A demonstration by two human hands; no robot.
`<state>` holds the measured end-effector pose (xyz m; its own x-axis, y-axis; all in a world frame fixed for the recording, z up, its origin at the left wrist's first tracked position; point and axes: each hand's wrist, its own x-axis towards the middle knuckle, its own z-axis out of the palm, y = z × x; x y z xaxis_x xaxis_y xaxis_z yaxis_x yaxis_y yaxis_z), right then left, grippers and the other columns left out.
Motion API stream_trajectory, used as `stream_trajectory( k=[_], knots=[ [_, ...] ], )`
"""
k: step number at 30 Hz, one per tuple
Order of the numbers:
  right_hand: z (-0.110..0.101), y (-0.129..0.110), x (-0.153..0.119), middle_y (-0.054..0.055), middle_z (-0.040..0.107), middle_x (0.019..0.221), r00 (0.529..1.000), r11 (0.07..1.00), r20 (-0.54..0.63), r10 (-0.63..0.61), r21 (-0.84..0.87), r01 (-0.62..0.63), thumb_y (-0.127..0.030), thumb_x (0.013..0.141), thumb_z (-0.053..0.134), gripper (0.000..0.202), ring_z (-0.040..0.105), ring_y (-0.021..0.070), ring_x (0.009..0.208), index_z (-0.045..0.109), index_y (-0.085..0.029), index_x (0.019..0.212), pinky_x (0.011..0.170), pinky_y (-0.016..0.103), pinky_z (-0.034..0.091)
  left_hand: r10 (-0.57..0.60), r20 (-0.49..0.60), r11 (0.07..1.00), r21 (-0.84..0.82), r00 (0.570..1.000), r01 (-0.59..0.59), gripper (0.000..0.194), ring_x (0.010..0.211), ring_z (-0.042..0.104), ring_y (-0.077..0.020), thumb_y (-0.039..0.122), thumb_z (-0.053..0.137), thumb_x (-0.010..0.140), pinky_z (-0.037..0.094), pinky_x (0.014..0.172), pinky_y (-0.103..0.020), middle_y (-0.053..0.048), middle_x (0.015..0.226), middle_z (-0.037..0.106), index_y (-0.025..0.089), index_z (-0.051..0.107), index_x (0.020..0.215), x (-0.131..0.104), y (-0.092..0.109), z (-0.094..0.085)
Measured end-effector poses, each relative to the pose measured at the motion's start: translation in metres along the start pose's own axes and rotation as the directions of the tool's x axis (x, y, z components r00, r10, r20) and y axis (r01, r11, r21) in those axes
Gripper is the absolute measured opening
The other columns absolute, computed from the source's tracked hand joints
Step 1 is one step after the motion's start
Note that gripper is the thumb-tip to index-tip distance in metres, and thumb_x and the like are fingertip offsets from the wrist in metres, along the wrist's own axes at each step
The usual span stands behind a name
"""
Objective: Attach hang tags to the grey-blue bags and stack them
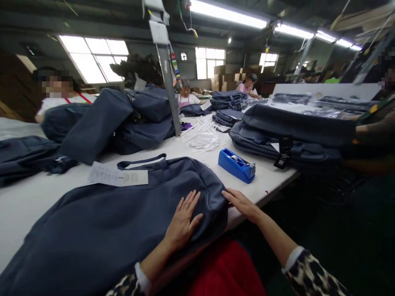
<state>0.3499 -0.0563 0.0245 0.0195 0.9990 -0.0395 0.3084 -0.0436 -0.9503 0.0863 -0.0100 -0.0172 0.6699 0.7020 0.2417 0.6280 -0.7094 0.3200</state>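
Note:
A large navy blue bag point(123, 222) lies flat on the white table in front of me, its carry handle at the far edge. My left hand point(184, 220) rests on top of the bag with its fingers stretched out. At the bag's right end, my right hand point(242, 203) touches the rounded edge with extended fingers; its lower fingers are partly hidden. A white printed paper tag point(119, 176) lies across the bag near the handle. Beyond the right hand stands a blue tape dispenser point(236, 165).
A stack of navy bags point(293, 127) with a black tag stands at the right table edge. More bags point(98, 123) are heaped left of a metal post point(169, 86). Clear plastic point(205, 140) lies mid-table. Several people sit or stand around the table.

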Motion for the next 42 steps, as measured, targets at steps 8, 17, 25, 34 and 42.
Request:
stream_trajectory(
  k=[8, 17, 25, 34, 42],
  knots=[
    [0.004, 0.018, 0.001, -0.001, 0.067, 0.085, 0.986, 0.974, 0.150, 0.068, 0.203, -0.098, -0.043, 0.074, 0.072, 0.039, 0.062, 0.0160, 0.077, 0.067, -0.020, 0.106, 0.072, 0.030, 0.053, 0.163, -0.172, 0.986, 0.010, 0.971, -0.164, 0.070, 0.144, 0.032, -0.0244, 0.046, 0.042, 0.096, 0.030, 0.116, -0.049, -0.002, 0.158, 0.030, 0.031, 0.008, 0.155, -0.008, -0.019, 0.026],
    [0.031, 0.014, 0.011, -0.001, 0.071, 0.090, 0.996, 0.995, -0.066, 0.052, 0.084, -0.046, -0.033, 0.069, 0.070, 0.032, 0.064, 0.0228, 0.093, 0.069, -0.022, 0.099, 0.088, 0.038, 0.051, 0.455, -0.050, 0.889, -0.041, 0.889, -0.457, 0.075, 0.137, 0.044, -0.0228, 0.049, 0.051, 0.092, 0.033, 0.114, -0.039, -0.001, 0.153, 0.037, 0.036, 0.010, 0.154, -0.005, -0.007, 0.018],
    [-0.021, -0.010, 0.009, 0.010, 0.073, 0.100, 0.944, 0.951, 0.200, 0.262, 0.111, -0.288, -0.048, 0.081, 0.062, 0.041, 0.069, 0.0218, 0.089, 0.067, -0.018, 0.108, 0.085, 0.042, 0.053, 0.366, 0.182, 0.921, -0.210, 0.913, -0.328, 0.081, 0.147, 0.024, -0.0278, 0.038, 0.059, 0.089, 0.015, 0.119, -0.057, -0.002, 0.161, 0.023, 0.035, 0.010, 0.154, -0.014, 0.012, -0.008],
    [0.044, -0.008, 0.061, 0.011, 0.072, 0.094, 0.962, 0.782, -0.271, 0.046, -0.590, -0.203, -0.060, 0.091, 0.045, 0.047, 0.066, 0.0238, 0.091, 0.065, -0.018, 0.098, 0.080, 0.033, 0.047, 0.313, 0.137, 0.938, -0.201, 0.940, -0.283, 0.085, 0.148, 0.021, -0.0259, 0.030, 0.056, 0.090, 0.011, 0.120, -0.054, -0.006, 0.162, 0.016, 0.028, 0.002, 0.155, -0.017, 0.019, -0.010],
    [0.038, 0.027, 0.071, 0.015, 0.071, 0.084, 0.963, 0.541, -0.265, -0.053, -0.818, -0.195, -0.063, 0.094, 0.039, 0.053, 0.067, 0.0262, 0.081, 0.060, -0.015, 0.104, 0.069, 0.031, 0.040, 0.366, 0.187, 0.922, -0.206, 0.912, -0.328, 0.067, 0.147, 0.023, -0.0209, 0.026, 0.046, 0.096, 0.015, 0.121, -0.049, -0.001, 0.159, 0.028, 0.031, 0.013, 0.154, -0.016, 0.015, -0.009]
  ],
)
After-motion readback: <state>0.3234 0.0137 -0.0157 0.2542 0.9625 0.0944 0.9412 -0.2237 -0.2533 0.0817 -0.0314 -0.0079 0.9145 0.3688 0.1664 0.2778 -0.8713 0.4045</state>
